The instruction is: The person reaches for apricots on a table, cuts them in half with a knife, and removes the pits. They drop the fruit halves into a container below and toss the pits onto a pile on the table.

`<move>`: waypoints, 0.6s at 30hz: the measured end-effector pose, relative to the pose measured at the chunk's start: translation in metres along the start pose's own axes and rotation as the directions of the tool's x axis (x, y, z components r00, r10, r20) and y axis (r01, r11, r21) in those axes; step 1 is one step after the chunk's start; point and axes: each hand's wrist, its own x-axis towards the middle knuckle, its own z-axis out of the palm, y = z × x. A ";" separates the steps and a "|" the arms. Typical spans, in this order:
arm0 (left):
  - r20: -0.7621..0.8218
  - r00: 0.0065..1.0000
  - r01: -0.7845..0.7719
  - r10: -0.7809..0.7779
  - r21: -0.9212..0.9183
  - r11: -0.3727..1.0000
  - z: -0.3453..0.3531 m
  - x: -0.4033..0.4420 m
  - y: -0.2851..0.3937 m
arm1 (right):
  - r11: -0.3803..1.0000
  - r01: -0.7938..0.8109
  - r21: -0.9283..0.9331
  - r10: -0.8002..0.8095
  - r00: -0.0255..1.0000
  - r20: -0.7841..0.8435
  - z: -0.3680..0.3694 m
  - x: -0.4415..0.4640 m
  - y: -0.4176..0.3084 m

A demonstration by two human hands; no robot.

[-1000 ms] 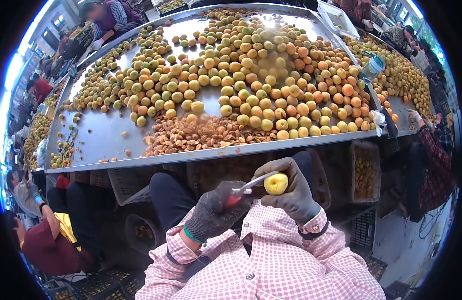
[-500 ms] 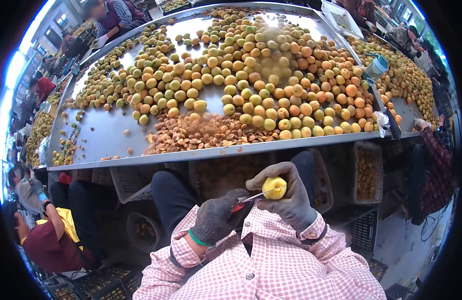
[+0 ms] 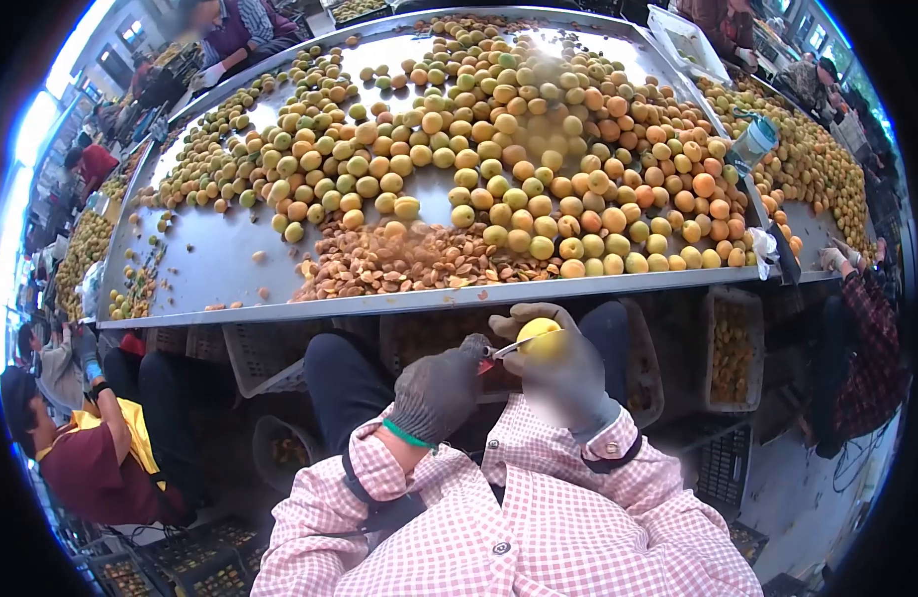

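Note:
My left hand (image 3: 437, 396), in a dark grey knit glove with a green cuff, is closed around the red handle of a small knife (image 3: 512, 348). The blade points right and meets a yellow apricot (image 3: 545, 343). My right hand (image 3: 568, 386), in a grey glove, grips that apricot with the fingers wrapped around it; part of this hand is blurred. Both hands are in front of the table edge, above my lap. How deep the blade sits in the fruit I cannot tell.
A metal table (image 3: 220, 261) bears many whole apricots (image 3: 379, 149) and a heap of brown apricot stones (image 3: 389, 261) near its front edge. Crates (image 3: 734, 343) and a bucket (image 3: 280, 450) stand below. A bottle (image 3: 753, 141) stands at right. Co-workers (image 3: 101, 453) sit around.
Both hands have moved slightly up, closer to the table edge, with the knife and apricot. The apricot has turned in my right hand, and the view has shifted a little.

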 end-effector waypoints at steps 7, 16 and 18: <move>-0.082 0.996 -0.045 0.041 -0.049 0.998 0.008 0.001 0.012 | 0.889 0.053 0.455 -0.116 0.987 0.110 0.005 -0.004 0.007; -0.109 0.994 0.001 -0.023 -0.193 0.981 0.054 -0.026 -0.038 | 0.759 0.309 0.574 -0.304 0.947 -0.108 -0.026 0.011 0.028; -0.132 0.987 0.054 -0.089 -0.249 0.967 0.071 -0.043 -0.052 | 0.848 0.300 0.436 -0.290 0.953 -0.092 -0.026 0.005 0.000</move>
